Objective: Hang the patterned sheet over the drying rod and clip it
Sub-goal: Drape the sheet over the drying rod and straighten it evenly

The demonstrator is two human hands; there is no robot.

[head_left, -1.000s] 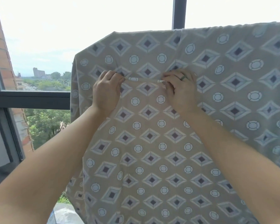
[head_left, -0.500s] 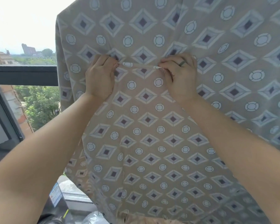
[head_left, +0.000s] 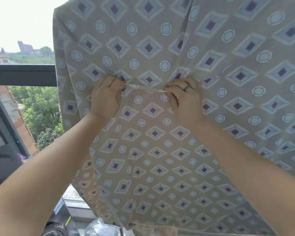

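The patterned sheet [head_left: 160, 142], beige with purple diamonds and pale blue circles, hangs in front of me and fills most of the view. Its top runs out of frame, so the drying rod is hidden. My left hand [head_left: 106, 97] and my right hand [head_left: 184, 97] are raised side by side at mid-height. Each pinches a horizontal fold of the sheet, pulled taut between them. A dark ring sits on one right finger. No clip is visible.
A dark window frame bar [head_left: 22, 74] crosses at left, with trees and a brick wall [head_left: 22, 126] outside. Below lie a window sill [head_left: 75, 201], a crumpled plastic bag [head_left: 100, 227] and dark objects at the lower left.
My view has tilted downward, so the sheet's top edge and the rod area left the frame. Both hands keep the same pinch on the fold, now lower in view.
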